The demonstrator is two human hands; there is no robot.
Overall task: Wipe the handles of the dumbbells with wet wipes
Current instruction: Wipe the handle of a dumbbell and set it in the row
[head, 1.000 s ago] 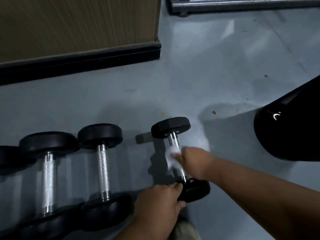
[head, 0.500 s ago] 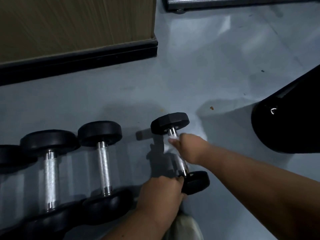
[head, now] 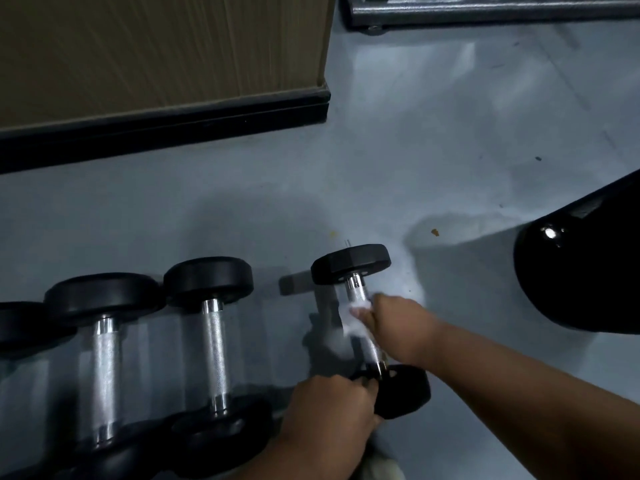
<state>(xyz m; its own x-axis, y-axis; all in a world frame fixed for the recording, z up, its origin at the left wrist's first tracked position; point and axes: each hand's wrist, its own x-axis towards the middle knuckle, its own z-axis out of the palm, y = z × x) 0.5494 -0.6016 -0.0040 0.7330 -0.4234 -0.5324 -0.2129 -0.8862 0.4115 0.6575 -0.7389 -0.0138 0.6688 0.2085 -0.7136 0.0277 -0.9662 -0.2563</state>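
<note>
A small dumbbell with black heads and a chrome handle lies on the grey floor, angled away from me. My right hand grips a white wet wipe wrapped round the middle of that handle. My left hand holds the near black head of the same dumbbell. To the left, larger dumbbells lie side by side with bare chrome handles; a further one is cut off at the left edge.
A wooden panel with a black base stands at the back left. A grey metal frame runs along the top right. A glossy black rounded object sits at the right. Pale fabric shows below my left hand.
My right hand has slid back down the handle from the far head toward its middle, and the white wipe shows again. My left hand stays on the near head.
</note>
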